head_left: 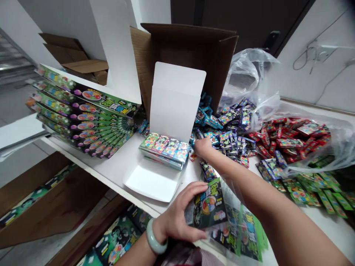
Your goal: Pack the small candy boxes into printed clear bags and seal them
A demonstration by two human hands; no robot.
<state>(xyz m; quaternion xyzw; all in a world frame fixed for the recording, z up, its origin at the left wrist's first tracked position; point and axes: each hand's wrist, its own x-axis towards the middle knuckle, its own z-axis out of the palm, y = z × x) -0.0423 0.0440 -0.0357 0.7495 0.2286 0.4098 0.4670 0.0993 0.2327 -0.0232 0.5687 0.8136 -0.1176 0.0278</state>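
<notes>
My left hand [180, 214], with a pale green bangle at the wrist, is closed round a small black and green printed box [210, 205] near the table's front edge. My right hand [203, 147] reaches across to the near edge of a heap of small blue packs [212, 122]. Its fingers are curled and mostly hidden, so what they hold does not show. Left of it stands an open white display box [154, 181] with its lid [176, 99] raised. A row of small colourful packs [165, 147] fills the back of this box, while its front part shows bare white.
Purple packs [231, 142], red packs [294, 136] and green packs [318, 188] lie in heaps to the right, partly in clear plastic bags [249, 70]. A cardboard carton [188, 40] stands behind. Stacked printed display boxes [88, 114] are at left. Green flat packaging [251, 236] lies in front.
</notes>
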